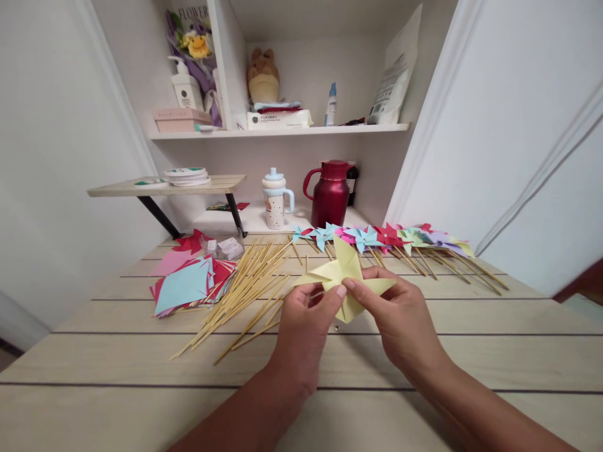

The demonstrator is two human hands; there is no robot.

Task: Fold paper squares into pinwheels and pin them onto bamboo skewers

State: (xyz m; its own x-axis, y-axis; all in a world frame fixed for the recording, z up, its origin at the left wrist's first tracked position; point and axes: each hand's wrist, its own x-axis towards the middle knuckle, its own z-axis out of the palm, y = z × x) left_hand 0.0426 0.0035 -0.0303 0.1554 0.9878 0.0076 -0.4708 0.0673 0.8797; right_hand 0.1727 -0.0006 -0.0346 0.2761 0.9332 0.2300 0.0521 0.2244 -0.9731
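A pale yellow paper pinwheel is held up over the table between my two hands. My left hand is closed on its left side, the thumb pressed near the centre. From the right, my right hand pinches it, that thumb also at the middle. Fingers behind the paper are partly hidden. No stick shows on this pinwheel. Just below it a tiny shiny piece, too small to name, lies on the table. Left of my hands, thin wooden sticks are spread in a loose pile.
Finished pinwheels on sticks lie in a row at the back right. Cut paper sheets and small clear boxes sit at the left. Behind stand a tumbler, a red thermos jug and a small raised shelf.
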